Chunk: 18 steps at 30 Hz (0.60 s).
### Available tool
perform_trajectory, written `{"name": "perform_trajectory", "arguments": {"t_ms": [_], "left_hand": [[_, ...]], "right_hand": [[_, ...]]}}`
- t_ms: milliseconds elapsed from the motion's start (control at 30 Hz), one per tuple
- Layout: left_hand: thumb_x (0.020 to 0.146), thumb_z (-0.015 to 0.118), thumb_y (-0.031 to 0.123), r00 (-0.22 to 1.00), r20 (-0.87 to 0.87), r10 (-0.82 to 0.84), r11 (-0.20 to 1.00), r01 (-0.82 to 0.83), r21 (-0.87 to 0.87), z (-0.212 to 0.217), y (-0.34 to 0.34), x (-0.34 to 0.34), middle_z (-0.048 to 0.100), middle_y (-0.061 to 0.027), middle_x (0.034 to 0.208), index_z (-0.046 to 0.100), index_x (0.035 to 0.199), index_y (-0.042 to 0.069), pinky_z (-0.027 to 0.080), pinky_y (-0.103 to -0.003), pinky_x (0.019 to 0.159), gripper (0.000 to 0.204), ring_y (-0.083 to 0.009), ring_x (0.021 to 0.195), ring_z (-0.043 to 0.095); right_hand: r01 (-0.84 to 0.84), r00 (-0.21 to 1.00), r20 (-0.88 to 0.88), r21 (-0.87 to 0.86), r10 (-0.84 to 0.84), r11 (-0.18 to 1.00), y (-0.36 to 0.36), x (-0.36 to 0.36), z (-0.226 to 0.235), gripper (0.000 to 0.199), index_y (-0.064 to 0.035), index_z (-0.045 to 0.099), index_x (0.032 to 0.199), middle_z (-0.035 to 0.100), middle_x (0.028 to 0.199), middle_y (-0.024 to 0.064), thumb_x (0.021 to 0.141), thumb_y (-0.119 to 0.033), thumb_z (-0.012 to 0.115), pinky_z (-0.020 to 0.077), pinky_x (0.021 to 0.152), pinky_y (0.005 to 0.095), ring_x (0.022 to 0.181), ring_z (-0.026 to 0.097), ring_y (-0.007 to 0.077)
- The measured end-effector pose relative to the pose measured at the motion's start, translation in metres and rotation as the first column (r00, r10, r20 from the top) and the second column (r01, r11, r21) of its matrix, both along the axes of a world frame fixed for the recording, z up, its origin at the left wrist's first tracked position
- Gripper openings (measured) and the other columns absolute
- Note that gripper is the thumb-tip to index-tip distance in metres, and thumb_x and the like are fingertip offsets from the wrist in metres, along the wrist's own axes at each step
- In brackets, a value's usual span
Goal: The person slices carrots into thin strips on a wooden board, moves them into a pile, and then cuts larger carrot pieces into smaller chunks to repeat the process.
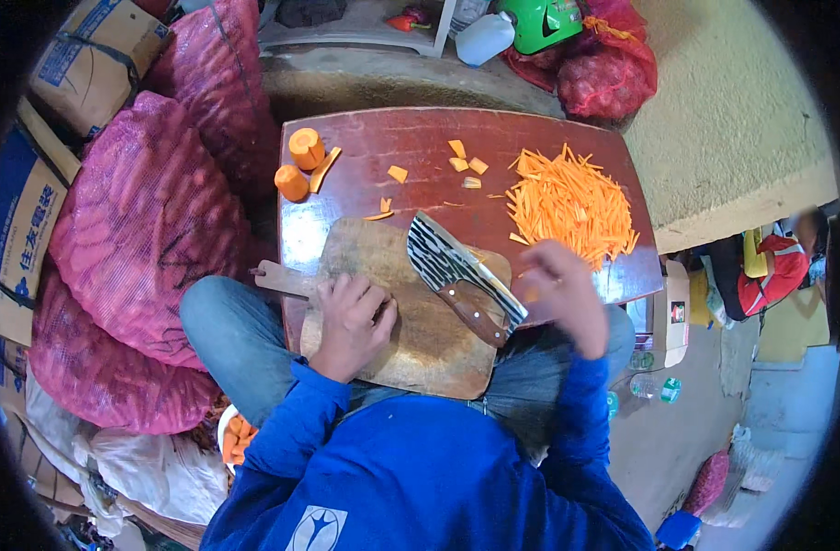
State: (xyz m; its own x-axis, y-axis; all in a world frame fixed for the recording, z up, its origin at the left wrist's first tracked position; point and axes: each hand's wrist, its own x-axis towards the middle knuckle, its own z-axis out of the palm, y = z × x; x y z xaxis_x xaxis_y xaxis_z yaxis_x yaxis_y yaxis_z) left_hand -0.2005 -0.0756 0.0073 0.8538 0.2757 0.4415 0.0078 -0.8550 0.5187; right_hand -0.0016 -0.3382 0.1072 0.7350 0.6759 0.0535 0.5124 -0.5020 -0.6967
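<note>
Cleaver [461,275] lying flat on the wooden cutting board [392,349].
Its handle slants toward my right hand [562,294], blurred, grip unclear; my left hand [351,321], fingers curled and empty, presses the board beside it.

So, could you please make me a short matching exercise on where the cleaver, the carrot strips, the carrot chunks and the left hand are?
Things:
1. cleaver
2. carrot strips
3. carrot chunks
4. left hand

Places:
A. far left corner of the table
B. lying on the cutting board, handle toward the person
C. resting on the board's near left part
D. piled on the table's far right

Pairs: 1-B, 2-D, 3-A, 4-C
</note>
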Motion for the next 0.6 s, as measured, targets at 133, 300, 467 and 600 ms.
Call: {"name": "perform_trajectory", "arguments": {"t_ms": [133, 300, 467, 600], "left_hand": [[0.083, 0.082, 0.014, 1.0, 0.011, -0.02, 1.0, 0.02, 0.004, -0.001, 0.002, 0.001, 0.06, -0.0065, 0.091, 0.072, 0.089, 0.01, 0.036, -0.047, 0.087, 0.013, -0.0296, 0.094, 0.057], [0.083, 0.082, 0.016, 0.996, 0.032, -0.078, 0.997, 0.078, 0.004, -0.003, 0.001, -0.001, 0.061, -0.0071, 0.093, 0.074, 0.094, 0.009, 0.037, -0.048, 0.09, 0.015, -0.0294, 0.094, 0.058], [0.082, 0.084, 0.011, 0.99, 0.051, -0.133, 0.991, 0.134, -0.011, 0.003, 0.002, -0.005, 0.063, -0.0081, 0.094, 0.073, 0.098, 0.007, 0.04, -0.046, 0.089, 0.019, -0.0301, 0.094, 0.06], [0.081, 0.084, 0.009, 0.987, 0.053, -0.152, 0.988, 0.154, -0.019, 0.004, 0.0, -0.004, 0.063, -0.0076, 0.095, 0.074, 0.103, 0.008, 0.042, -0.045, 0.09, 0.024, -0.0292, 0.094, 0.062]], "right_hand": [[-0.445, 0.895, 0.048, 0.049, 0.443, 0.894, 0.069, -0.045, -0.031, 0.016, 0.0019, 0.067, 0.108, 0.067, 0.104, 0.0189, 0.094, -0.005, 0.072, 0.0562, 0.088, 0.0443, 0.098, 0.068, 0.0402], [-0.422, 0.907, 0.05, 0.121, 0.419, 0.899, 0.099, -0.045, -0.041, 0.015, 0.0027, 0.066, 0.107, 0.066, 0.106, 0.0202, 0.095, -0.005, 0.072, 0.0553, 0.088, 0.0469, 0.099, 0.067, 0.0431], [-0.285, 0.956, 0.134, 0.238, 0.259, 0.929, 0.066, -0.039, -0.028, 0.018, 0.0012, 0.069, 0.112, 0.071, 0.11, 0.0202, 0.096, -0.006, 0.071, 0.056, 0.089, 0.0463, 0.104, 0.069, 0.0431], [-0.25, 0.959, 0.088, -0.192, 0.271, 0.949, 0.037, -0.058, -0.021, 0.037, -0.0024, 0.069, 0.13, 0.073, 0.119, 0.0227, 0.094, -0.01, 0.075, 0.0561, 0.096, 0.0506, 0.111, 0.069, 0.045]]}}
